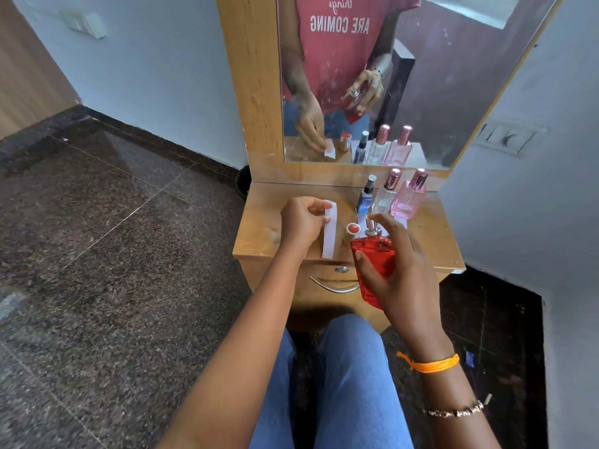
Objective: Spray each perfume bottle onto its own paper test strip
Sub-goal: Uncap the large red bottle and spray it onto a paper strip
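Left hand: the left hand [303, 222] pinched the upper end of a white paper strip [330, 233], which hung upright above the dresser top [259, 234].
Right hand: the right hand [402, 273] was wrapped round a red perfume bottle [372, 264], held above the dresser's front edge, forefinger arched over the sprayer [372, 227]; whether it pressed down was unclear.
Red cap: the red cap [352, 229] stood on the dresser top between strip and bottle.
Back row: a dark blue bottle [366, 196], a clear bottle [386, 192] and a pink bottle [410, 197] stood side by side near the mirror [437, 92].
Under them: white paper strips seemed to lie there, mostly hidden.
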